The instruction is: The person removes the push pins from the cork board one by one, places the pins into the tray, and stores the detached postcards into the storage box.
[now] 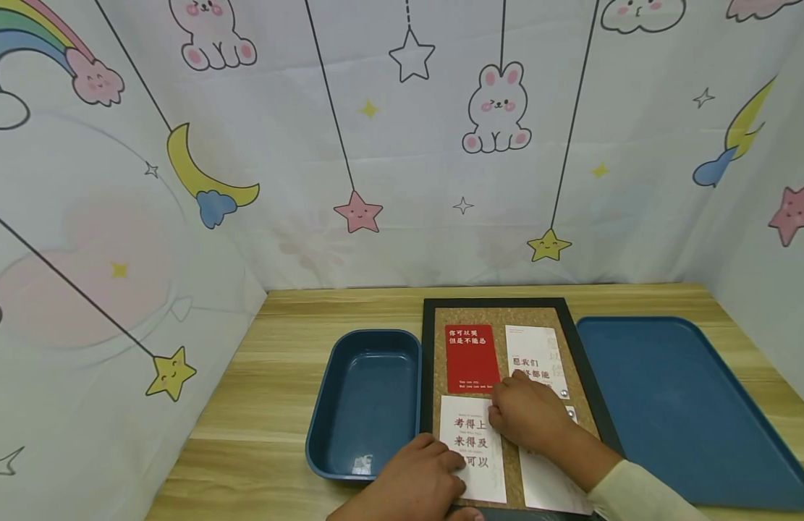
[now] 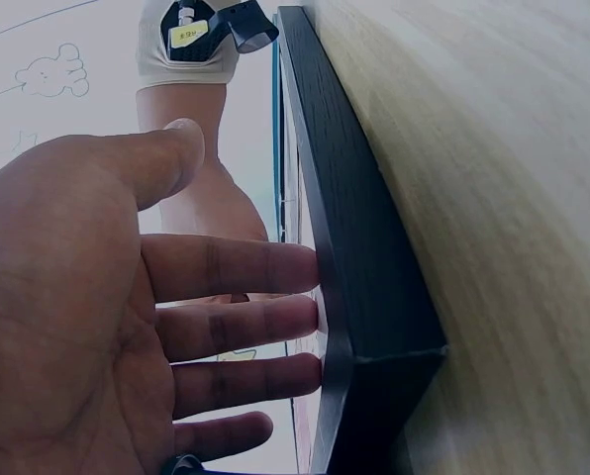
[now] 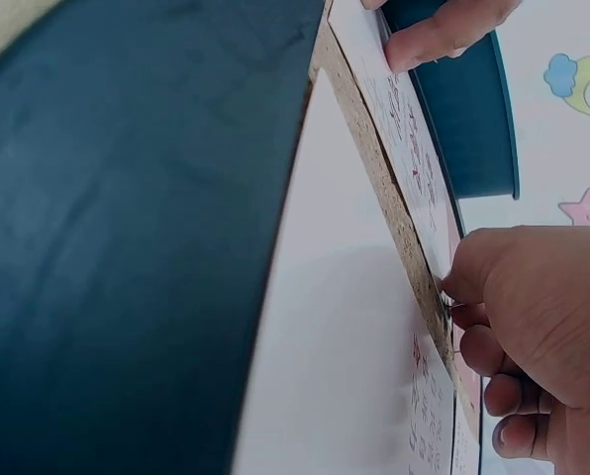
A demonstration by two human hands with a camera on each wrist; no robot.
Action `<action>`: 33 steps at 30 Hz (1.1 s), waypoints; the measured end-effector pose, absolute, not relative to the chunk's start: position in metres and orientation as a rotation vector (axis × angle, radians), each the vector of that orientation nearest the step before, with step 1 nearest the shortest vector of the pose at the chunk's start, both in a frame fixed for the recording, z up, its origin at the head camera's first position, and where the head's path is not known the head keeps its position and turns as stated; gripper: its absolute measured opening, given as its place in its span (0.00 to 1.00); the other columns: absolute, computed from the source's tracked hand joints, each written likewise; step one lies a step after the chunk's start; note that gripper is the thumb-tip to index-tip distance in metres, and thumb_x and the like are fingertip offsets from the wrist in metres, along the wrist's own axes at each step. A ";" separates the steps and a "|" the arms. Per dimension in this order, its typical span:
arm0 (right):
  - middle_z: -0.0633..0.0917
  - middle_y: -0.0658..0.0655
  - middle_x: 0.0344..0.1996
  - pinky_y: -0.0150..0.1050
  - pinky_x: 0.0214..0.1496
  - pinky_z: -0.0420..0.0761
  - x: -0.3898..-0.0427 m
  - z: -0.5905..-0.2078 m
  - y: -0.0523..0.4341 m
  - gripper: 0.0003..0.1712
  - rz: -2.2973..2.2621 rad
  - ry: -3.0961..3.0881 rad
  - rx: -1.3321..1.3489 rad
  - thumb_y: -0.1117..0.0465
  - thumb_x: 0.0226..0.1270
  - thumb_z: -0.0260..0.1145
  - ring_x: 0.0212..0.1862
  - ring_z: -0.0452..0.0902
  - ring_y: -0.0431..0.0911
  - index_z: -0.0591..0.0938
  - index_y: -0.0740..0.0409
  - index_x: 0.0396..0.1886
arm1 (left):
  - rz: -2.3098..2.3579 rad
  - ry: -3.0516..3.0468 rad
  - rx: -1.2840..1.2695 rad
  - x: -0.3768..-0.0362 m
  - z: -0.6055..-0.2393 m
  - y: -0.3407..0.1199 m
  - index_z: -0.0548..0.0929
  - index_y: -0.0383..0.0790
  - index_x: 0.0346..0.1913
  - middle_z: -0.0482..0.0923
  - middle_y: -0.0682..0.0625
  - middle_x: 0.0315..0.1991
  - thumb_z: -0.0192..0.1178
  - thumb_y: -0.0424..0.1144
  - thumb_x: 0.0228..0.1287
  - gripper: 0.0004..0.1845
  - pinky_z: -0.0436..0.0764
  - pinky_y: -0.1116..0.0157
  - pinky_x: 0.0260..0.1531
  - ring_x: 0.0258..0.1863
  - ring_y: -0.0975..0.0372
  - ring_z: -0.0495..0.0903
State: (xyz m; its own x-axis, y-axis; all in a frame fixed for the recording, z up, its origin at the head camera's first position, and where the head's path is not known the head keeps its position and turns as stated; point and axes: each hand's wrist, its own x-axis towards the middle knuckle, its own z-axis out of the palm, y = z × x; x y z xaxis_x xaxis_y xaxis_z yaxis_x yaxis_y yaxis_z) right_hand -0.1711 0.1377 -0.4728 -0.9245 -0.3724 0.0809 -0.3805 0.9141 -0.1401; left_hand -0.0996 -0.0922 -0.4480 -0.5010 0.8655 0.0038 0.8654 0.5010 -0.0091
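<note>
Head view: on the corkboard [image 1: 515, 318], the left hand [image 1: 411, 481] lies flat on the lower-left card [image 1: 470, 441]; the right hand [image 1: 528, 412] pinches at that card's upper-right corner.

Left wrist: fingers [image 2: 236, 327] straight against the board's frame [image 2: 349, 247].

Right wrist: fingertips [image 3: 463, 282] pinch something tiny, likely a pin.

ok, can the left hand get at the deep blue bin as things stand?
Probably yes: the left hand rests on the lower-left white card, right beside the deep blue bin, with nothing between them.
</note>
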 end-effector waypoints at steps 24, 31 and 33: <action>0.77 0.45 0.22 0.41 0.31 0.74 -0.169 -0.471 0.144 0.11 0.218 -2.963 0.646 0.59 0.57 0.70 0.34 0.71 0.44 0.76 0.49 0.20 | -0.017 -2.773 -1.565 -0.101 -0.448 -0.092 0.92 0.55 0.41 0.82 0.60 0.43 0.48 0.67 0.74 0.27 0.73 0.64 0.52 0.41 0.68 0.74; 0.75 0.44 0.22 0.40 0.30 0.71 -0.168 -0.467 0.148 0.12 0.224 -2.963 0.635 0.59 0.60 0.69 0.34 0.69 0.43 0.75 0.48 0.21 | -0.004 -2.737 -1.562 -0.100 -0.449 -0.092 0.92 0.55 0.38 0.82 0.60 0.43 0.50 0.66 0.73 0.26 0.73 0.66 0.50 0.41 0.69 0.75; 0.74 0.43 0.22 0.39 0.31 0.71 -0.167 -0.467 0.149 0.12 0.227 -2.948 0.635 0.59 0.61 0.68 0.34 0.69 0.42 0.74 0.48 0.21 | -0.011 -2.738 -1.561 -0.100 -0.450 -0.092 0.92 0.55 0.38 0.82 0.60 0.43 0.51 0.66 0.73 0.25 0.72 0.66 0.51 0.41 0.69 0.74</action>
